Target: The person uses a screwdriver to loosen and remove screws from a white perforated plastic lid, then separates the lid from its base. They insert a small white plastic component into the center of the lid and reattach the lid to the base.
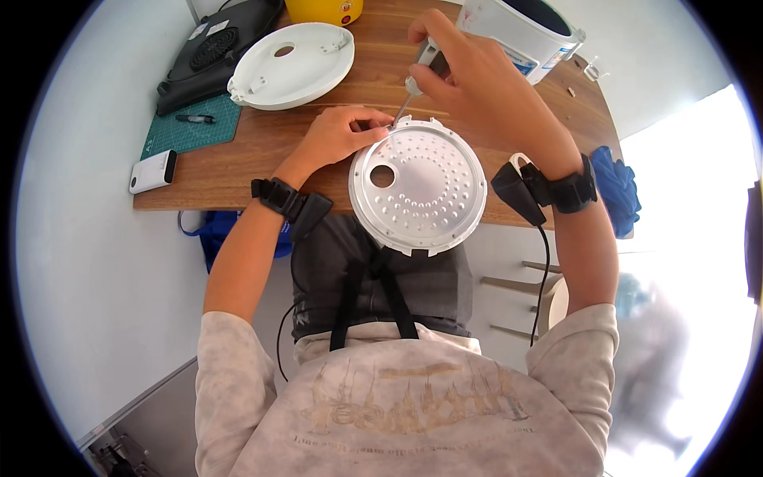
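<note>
My left hand grips the upper left rim of a round silver metal plate dotted with small holes and one larger hole. The plate juts over the near edge of the wooden table. In my right hand is a screwdriver, held upright with its tip down on the plate's top rim, just beside my left fingers. Both wrists carry black straps with small devices.
A white round lid lies at the back left, by a black device and a green cutting mat with a pen. A white box sits at the left edge. A white cooker body and yellow container stand behind.
</note>
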`<state>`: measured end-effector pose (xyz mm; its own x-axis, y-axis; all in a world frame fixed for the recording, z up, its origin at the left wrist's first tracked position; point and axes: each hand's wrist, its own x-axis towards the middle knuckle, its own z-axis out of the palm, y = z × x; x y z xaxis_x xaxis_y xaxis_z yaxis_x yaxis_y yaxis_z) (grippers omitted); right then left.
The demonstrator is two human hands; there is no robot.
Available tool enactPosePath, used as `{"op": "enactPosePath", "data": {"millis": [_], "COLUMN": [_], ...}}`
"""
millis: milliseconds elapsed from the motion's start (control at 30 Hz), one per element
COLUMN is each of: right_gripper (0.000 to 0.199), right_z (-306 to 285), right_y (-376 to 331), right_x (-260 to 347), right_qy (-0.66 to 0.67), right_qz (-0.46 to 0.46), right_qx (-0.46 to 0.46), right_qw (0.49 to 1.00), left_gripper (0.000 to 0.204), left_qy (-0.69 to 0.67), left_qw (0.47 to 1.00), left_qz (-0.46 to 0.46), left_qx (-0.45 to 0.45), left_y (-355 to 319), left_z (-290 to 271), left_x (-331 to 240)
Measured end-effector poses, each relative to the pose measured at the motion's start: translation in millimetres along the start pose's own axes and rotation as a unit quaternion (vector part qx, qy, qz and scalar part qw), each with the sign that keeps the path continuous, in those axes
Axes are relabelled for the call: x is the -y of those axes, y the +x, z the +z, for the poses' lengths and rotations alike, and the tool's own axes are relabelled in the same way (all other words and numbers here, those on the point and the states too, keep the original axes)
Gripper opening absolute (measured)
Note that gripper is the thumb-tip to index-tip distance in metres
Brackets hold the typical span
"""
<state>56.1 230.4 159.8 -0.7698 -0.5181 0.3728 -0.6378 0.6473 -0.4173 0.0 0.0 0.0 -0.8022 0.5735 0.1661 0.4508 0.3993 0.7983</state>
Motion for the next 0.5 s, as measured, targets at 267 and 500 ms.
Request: {"op": "enactPosePath", "data": {"millis": [267,500], "right_gripper": [0.058,0.030], "right_z": [0.7,-13.6], "right_y": [-4.6,3.4], "right_x": [-4.5,-10.6], "right_qy": [-0.102,0.005], "right_qz": [0.057,-0.062], "right_qx": [0.046,0.012], "right_qw": [0.992,0.998], "left_gripper": [0.028,0.028], "left_qy": [0.004,0.006], "left_qw": [1.000,1.000], "left_qz": [0.000,-0.003], "left_qx": [-0.012,-0.010], "left_y": [-2.5,-1.2], "left_z": [12.4,10.1], "left_x": [-2.0,-1.4]}}
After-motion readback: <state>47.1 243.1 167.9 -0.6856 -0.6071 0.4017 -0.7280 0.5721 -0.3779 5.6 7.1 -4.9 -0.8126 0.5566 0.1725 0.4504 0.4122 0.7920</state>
